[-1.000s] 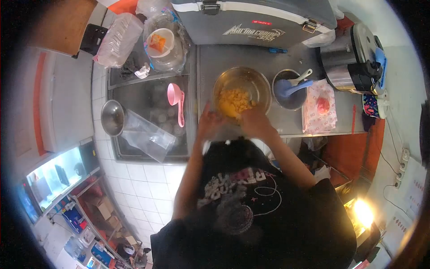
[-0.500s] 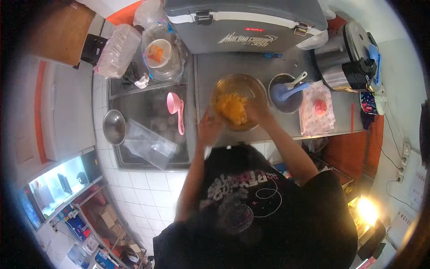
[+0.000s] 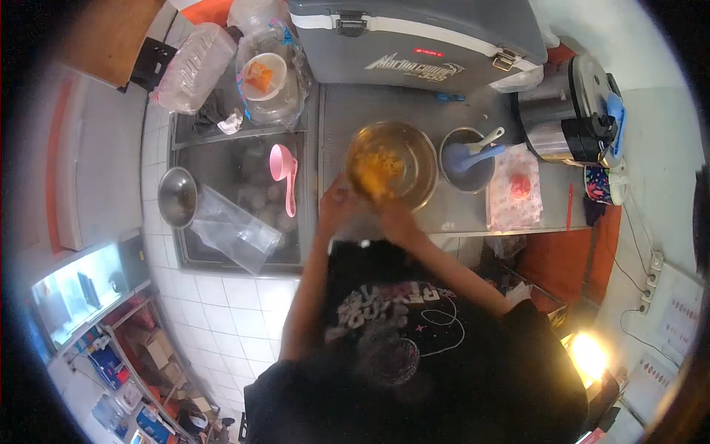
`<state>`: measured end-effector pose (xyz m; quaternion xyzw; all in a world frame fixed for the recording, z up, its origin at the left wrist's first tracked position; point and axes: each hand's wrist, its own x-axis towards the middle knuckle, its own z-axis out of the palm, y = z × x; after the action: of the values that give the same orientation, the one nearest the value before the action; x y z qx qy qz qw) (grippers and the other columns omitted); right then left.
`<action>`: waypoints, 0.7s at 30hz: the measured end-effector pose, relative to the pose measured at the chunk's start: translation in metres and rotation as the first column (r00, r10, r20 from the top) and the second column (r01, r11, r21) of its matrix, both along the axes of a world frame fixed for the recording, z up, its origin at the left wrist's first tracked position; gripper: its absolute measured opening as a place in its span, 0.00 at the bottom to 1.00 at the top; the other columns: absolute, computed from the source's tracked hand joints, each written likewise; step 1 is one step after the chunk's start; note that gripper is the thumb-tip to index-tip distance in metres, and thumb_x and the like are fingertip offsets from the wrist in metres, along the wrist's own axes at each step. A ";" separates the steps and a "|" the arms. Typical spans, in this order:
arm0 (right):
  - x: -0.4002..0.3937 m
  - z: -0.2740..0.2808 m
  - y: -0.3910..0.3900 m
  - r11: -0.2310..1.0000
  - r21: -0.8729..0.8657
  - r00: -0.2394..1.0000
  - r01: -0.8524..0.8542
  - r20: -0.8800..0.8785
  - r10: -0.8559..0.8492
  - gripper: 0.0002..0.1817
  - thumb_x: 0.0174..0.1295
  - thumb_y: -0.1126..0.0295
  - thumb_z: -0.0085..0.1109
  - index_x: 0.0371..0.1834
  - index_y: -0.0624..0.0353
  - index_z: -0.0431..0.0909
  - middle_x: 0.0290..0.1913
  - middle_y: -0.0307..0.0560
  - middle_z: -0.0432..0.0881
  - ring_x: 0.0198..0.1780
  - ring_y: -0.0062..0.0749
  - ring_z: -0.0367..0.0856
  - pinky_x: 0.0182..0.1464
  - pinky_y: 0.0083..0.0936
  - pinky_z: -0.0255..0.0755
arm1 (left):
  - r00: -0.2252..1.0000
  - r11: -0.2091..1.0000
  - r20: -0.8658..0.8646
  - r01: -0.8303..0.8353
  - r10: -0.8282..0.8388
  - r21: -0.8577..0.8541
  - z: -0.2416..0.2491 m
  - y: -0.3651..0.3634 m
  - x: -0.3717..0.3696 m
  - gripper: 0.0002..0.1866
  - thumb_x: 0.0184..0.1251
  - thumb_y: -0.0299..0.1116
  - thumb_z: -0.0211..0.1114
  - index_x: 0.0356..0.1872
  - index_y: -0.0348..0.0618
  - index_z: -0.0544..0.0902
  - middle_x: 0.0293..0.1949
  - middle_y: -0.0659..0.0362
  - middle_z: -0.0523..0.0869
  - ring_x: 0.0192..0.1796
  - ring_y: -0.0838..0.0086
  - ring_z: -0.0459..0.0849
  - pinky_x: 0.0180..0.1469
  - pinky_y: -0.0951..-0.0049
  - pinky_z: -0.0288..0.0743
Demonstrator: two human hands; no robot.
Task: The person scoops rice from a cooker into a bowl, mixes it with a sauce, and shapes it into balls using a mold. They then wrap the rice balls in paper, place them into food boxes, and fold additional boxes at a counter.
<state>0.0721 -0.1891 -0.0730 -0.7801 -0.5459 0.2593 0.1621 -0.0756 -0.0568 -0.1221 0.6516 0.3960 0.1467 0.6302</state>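
Observation:
A round metal bowl (image 3: 429, 159) on the counter holds crumbly orange food (image 3: 379, 161). My left hand (image 3: 339, 206) is at the bowl's near-left rim with its fingers bent, and a pale, see-through patch shows between my two hands; I cannot tell what the left fingers grip. My right hand (image 3: 393, 220) is over the near rim, its fingers closed and partly blurred around some of the orange food. Right of the bowl, a dark pot (image 3: 473, 180) holds a blue-handled utensil (image 3: 481, 156) and a white-handled utensil (image 3: 489, 138).
Printed paper (image 3: 510, 211) bears a round pink-red item (image 3: 520, 186). A grey cooler box (image 3: 414, 44) and steel cooker (image 3: 551, 111) stand behind. On the left lie a pink scoop (image 3: 290, 189), plastic bags (image 3: 237, 229) and a metal bowl (image 3: 177, 197). A white tub (image 3: 264, 76) sits farther back.
My right hand has drawn back from inside the bowl to its near rim, closer to my left hand. The orange food looks more spread out. The view has shifted slightly.

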 end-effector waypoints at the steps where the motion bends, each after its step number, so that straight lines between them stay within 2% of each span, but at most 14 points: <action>1: -0.001 0.011 0.008 0.989 -0.144 0.999 -0.024 -0.044 0.017 0.15 0.63 0.69 0.49 0.46 0.71 0.75 0.42 0.65 0.81 0.46 0.58 0.81 0.50 0.50 0.73 | 1.000 1.000 0.011 0.001 0.000 -0.024 -0.006 0.000 0.000 0.32 0.72 0.33 0.59 0.74 0.42 0.56 0.35 0.58 0.81 0.36 0.73 0.85 0.40 0.71 0.84; 2: 0.005 0.015 0.011 0.989 -0.143 0.999 -0.023 -0.044 0.017 0.15 0.63 0.69 0.49 0.46 0.71 0.75 0.42 0.65 0.81 0.46 0.58 0.81 0.50 0.50 0.73 | 1.000 0.999 0.023 0.002 -0.001 -0.046 -0.012 0.000 -0.001 0.32 0.73 0.32 0.58 0.74 0.43 0.57 0.35 0.58 0.81 0.35 0.74 0.85 0.40 0.71 0.84; 4: 0.021 0.030 0.020 1.000 -0.009 0.994 0.009 0.109 -0.008 0.13 0.60 0.68 0.49 0.39 0.63 0.82 0.39 0.65 0.82 0.44 0.56 0.82 0.48 0.47 0.73 | 1.000 1.000 0.016 0.008 -0.007 -0.023 -0.004 0.001 0.000 0.31 0.73 0.31 0.58 0.73 0.43 0.57 0.36 0.58 0.81 0.35 0.74 0.84 0.39 0.72 0.84; 5: 0.032 0.044 0.024 1.000 -0.009 0.994 0.000 0.109 0.001 0.13 0.60 0.68 0.49 0.39 0.63 0.82 0.39 0.65 0.82 0.44 0.56 0.82 0.48 0.47 0.73 | 1.000 1.000 0.009 0.010 -0.010 -0.008 0.001 -0.001 0.001 0.31 0.73 0.31 0.58 0.73 0.43 0.58 0.36 0.58 0.80 0.35 0.74 0.84 0.39 0.72 0.84; 7: 0.047 0.102 0.042 0.950 -0.034 0.950 0.312 0.013 -0.312 0.13 0.60 0.68 0.50 0.36 0.62 0.83 0.35 0.63 0.83 0.39 0.56 0.83 0.45 0.47 0.75 | 1.000 1.000 0.008 -0.003 0.003 -0.031 -0.006 -0.003 -0.001 0.30 0.73 0.31 0.58 0.73 0.43 0.58 0.37 0.58 0.80 0.36 0.74 0.84 0.39 0.72 0.84; 8: 0.048 0.096 0.046 0.950 -0.034 0.950 0.311 0.012 -0.311 0.13 0.60 0.68 0.50 0.36 0.62 0.83 0.35 0.63 0.83 0.39 0.56 0.83 0.45 0.47 0.75 | 1.000 0.999 0.009 -0.005 0.005 -0.047 -0.011 -0.003 -0.002 0.30 0.73 0.31 0.58 0.73 0.43 0.59 0.37 0.57 0.80 0.36 0.73 0.84 0.39 0.72 0.84; 10: 0.045 0.071 0.052 0.975 -0.196 0.989 0.108 0.121 -0.085 0.13 0.61 0.68 0.51 0.33 0.64 0.84 0.33 0.61 0.84 0.37 0.56 0.84 0.42 0.47 0.77 | 1.000 1.000 0.003 -0.012 0.012 -0.014 -0.025 -0.002 -0.003 0.30 0.73 0.32 0.58 0.73 0.43 0.59 0.38 0.57 0.81 0.36 0.73 0.85 0.39 0.72 0.84; 11: 0.045 0.059 0.053 0.974 -0.198 0.989 0.113 0.120 -0.090 0.13 0.61 0.68 0.51 0.33 0.64 0.84 0.33 0.61 0.84 0.37 0.56 0.84 0.42 0.47 0.77 | 1.000 1.000 -0.001 -0.018 0.018 0.018 -0.031 -0.003 -0.004 0.30 0.73 0.32 0.58 0.73 0.43 0.59 0.38 0.57 0.81 0.37 0.73 0.85 0.39 0.73 0.84; 13: 0.044 0.048 0.056 0.957 -0.267 0.971 0.113 0.234 -0.050 0.11 0.58 0.67 0.54 0.30 0.62 0.85 0.33 0.58 0.85 0.36 0.54 0.85 0.40 0.47 0.78 | 1.000 0.999 -0.004 -0.018 0.019 0.027 -0.021 -0.006 -0.003 0.30 0.73 0.32 0.58 0.73 0.42 0.59 0.39 0.57 0.81 0.37 0.73 0.85 0.39 0.72 0.84; 15: 0.048 0.051 0.055 0.962 -0.266 0.967 0.065 0.255 0.005 0.11 0.57 0.68 0.55 0.29 0.61 0.85 0.32 0.57 0.85 0.36 0.52 0.85 0.39 0.47 0.78 | 0.999 0.999 -0.009 -0.030 0.031 0.040 -0.009 -0.003 0.000 0.29 0.73 0.31 0.57 0.72 0.42 0.60 0.39 0.56 0.80 0.37 0.73 0.85 0.39 0.72 0.84; 17: 0.043 0.048 0.040 0.960 -0.279 0.960 0.003 0.271 0.076 0.10 0.56 0.68 0.55 0.29 0.60 0.84 0.31 0.56 0.85 0.36 0.51 0.85 0.38 0.47 0.78 | 0.995 0.994 -0.076 -0.066 0.059 -0.088 0.004 -0.005 0.003 0.28 0.73 0.30 0.57 0.71 0.41 0.61 0.38 0.56 0.81 0.37 0.73 0.85 0.39 0.72 0.84; 18: 0.036 0.037 0.025 0.976 -0.215 0.929 -0.043 0.350 0.118 0.09 0.55 0.68 0.55 0.28 0.59 0.84 0.31 0.55 0.85 0.35 0.50 0.85 0.37 0.46 0.78 | 0.995 0.993 -0.078 -0.072 0.065 -0.090 0.005 -0.006 0.001 0.28 0.73 0.30 0.57 0.71 0.41 0.61 0.38 0.56 0.81 0.37 0.73 0.85 0.39 0.72 0.84; 19: 0.034 0.035 0.019 0.984 -0.151 0.890 -0.094 0.430 0.151 0.08 0.54 0.68 0.55 0.27 0.58 0.84 0.31 0.54 0.84 0.35 0.50 0.85 0.36 0.45 0.78 | 0.997 0.991 -0.039 -0.075 0.071 -0.113 0.004 -0.005 0.001 0.27 0.73 0.30 0.57 0.71 0.40 0.62 0.38 0.57 0.81 0.37 0.73 0.85 0.40 0.72 0.84; 21: 0.041 0.036 0.014 0.973 -0.197 0.886 -0.124 0.420 0.198 0.08 0.54 0.69 0.56 0.28 0.59 0.84 0.31 0.55 0.84 0.35 0.50 0.85 0.36 0.45 0.78 | 0.997 0.988 0.001 -0.074 0.075 -0.133 0.005 -0.008 0.001 0.27 0.73 0.30 0.57 0.71 0.40 0.63 0.37 0.57 0.81 0.37 0.73 0.85 0.40 0.71 0.85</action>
<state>0.1133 -0.1753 -0.0374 -0.7807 -0.6081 0.1344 -0.0514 -0.0748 -0.0648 -0.1170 0.5925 0.4271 0.1452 0.6674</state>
